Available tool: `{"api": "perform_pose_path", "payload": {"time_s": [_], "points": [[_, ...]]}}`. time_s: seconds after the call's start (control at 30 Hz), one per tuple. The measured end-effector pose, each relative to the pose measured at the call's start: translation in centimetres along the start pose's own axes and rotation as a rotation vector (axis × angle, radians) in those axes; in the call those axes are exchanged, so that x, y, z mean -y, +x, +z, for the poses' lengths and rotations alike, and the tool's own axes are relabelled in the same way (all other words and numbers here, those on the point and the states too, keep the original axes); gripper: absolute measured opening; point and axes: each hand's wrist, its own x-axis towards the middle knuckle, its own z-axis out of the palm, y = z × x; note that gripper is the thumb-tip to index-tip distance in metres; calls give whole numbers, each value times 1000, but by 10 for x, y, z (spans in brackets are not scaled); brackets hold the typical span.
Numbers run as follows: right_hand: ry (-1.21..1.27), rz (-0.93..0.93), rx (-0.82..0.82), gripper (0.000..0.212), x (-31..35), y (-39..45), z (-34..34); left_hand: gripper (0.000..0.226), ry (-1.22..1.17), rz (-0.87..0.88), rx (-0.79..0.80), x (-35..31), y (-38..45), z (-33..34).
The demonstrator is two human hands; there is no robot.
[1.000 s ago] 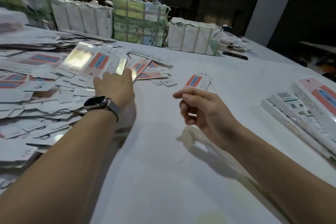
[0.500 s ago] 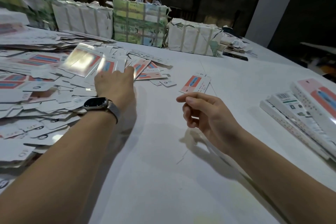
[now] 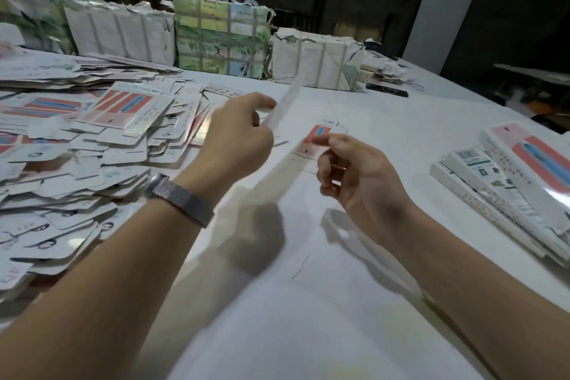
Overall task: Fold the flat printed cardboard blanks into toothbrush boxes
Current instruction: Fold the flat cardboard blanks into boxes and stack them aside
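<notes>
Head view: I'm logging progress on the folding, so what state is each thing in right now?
Left hand: pinches a blank, lifted.
Blank: flat, blurred, off the table.
Right hand: fingers loosely curled, holding nothing.
Pile of blanks: loose, unfolded.
Lone blank: flat on the table.
Folded boxes: stacked at right.
</notes>
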Motion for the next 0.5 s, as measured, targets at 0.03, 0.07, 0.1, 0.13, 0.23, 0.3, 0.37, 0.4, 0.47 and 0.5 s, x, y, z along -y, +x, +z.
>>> {"api": "perform_pose_path", "payload": {"time_s": [0.03, 0.07, 0.1, 0.13, 0.23, 0.3, 0.37, 0.4, 0.47, 0.5], "points": [[-7, -44, -66, 26, 2, 3, -2, 47, -198, -95, 103, -7, -5, 5], [-41, -96, -146, 29, 5, 5, -5, 44, -371, -180, 207, -13, -10, 10], [-118, -152, -230, 32, 9, 8, -9, 43, -504, -241, 309, -18, -15, 15], [-223, -208, -305, 34, 12, 11, -13, 43, -597, -265, 402, -21, -20, 20], [-507, -336, -453, 46, 20, 15, -25, 49, -752, -252, 595, -24, -30, 31], [-659, -378, -502, 54, 22, 15, -33, 52, -818, -256, 662, -23, -32, 33], [-716, -380, -489, 59, 25, 14, -39, 56, -835, -235, 706, -22, -34, 32], [-699, -374, -453, 60, 26, 13, -41, 58, -841, -224, 721, -22, -36, 33], [-687, -379, -382, 63, 25, 10, -42, 66, -888, -212, 773, -26, -41, 36], [-715, -390, -346, 65, 23, 9, -40, 69, -900, -207, 799, -26, -45, 38]]}}
